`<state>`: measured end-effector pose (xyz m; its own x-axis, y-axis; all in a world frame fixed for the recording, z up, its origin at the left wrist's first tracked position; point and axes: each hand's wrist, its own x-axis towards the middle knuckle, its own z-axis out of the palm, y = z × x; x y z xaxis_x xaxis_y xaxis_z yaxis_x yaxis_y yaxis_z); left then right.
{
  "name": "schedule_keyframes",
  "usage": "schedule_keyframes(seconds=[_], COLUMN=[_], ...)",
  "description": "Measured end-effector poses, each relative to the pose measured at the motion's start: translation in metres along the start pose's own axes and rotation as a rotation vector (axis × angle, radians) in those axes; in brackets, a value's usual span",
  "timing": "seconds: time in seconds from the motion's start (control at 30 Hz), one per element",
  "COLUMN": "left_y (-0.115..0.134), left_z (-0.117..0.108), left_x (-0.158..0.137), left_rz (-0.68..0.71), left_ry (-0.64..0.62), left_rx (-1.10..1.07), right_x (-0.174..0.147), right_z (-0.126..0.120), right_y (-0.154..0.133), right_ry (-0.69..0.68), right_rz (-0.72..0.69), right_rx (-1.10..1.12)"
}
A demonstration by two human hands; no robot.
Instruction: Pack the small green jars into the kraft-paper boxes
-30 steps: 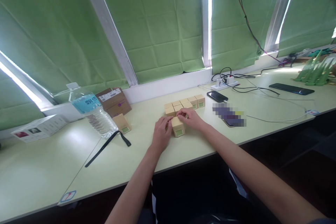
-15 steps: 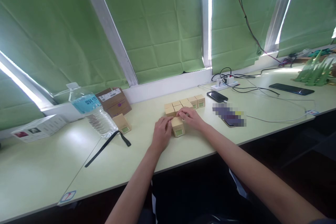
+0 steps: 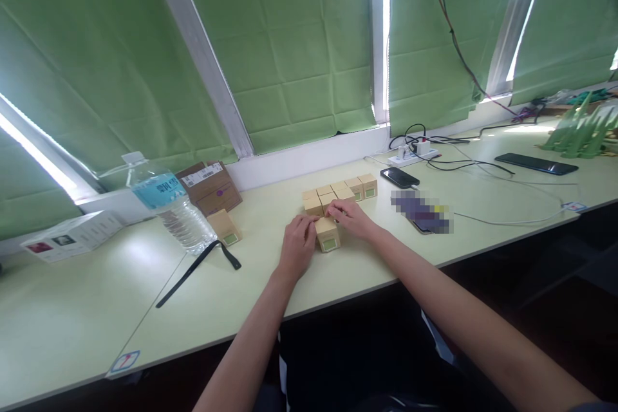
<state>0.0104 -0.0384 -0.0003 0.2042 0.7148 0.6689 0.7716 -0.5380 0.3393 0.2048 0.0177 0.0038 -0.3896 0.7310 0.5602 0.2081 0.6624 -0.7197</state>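
A small tan cardboard box (image 3: 328,238) with a green-and-white label stands near the front of the table, between my hands. My left hand (image 3: 297,243) is curved against its left side, fingertips at the top edge. The bent fingers of my right hand (image 3: 351,217) are pinched together at the box's back right top edge; what exactly the fingertips grip is hidden. Just behind, several similar small boxes (image 3: 338,190) stand side by side in a block, partly covered by my right hand.
On the left are a water bottle (image 3: 168,206), another small box (image 3: 224,228), a brown carton (image 3: 212,190), a black strap (image 3: 193,270) and a white box (image 3: 72,235). Rightward lie a phone (image 3: 400,177), a blurred item (image 3: 420,211), a power strip (image 3: 412,156) with cables and a dark phone (image 3: 535,163).
Both hands stay at the same box. The right hand's fingers have shifted very slightly; the other things have not moved.
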Motion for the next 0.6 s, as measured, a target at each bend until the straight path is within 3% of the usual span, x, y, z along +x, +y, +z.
schedule_keyframes(seconds=[0.2, 0.33, 0.6], left_y=[0.0, -0.001, 0.0], left_z=[0.0, 0.001, -0.002], left_x=[0.0, 0.001, 0.0], left_rz=[-0.011, -0.016, 0.001], left_ry=[0.004, 0.013, 0.005], left_rx=[-0.012, -0.043, -0.022], right_x=[0.0, -0.003, -0.01], right_z=[0.001, -0.001, -0.009], right_y=[0.001, -0.002, -0.015], right_ry=[-0.032, -0.125, -0.253], right_rz=[0.073, 0.105, 0.075], right_rx=[0.046, 0.096, -0.032])
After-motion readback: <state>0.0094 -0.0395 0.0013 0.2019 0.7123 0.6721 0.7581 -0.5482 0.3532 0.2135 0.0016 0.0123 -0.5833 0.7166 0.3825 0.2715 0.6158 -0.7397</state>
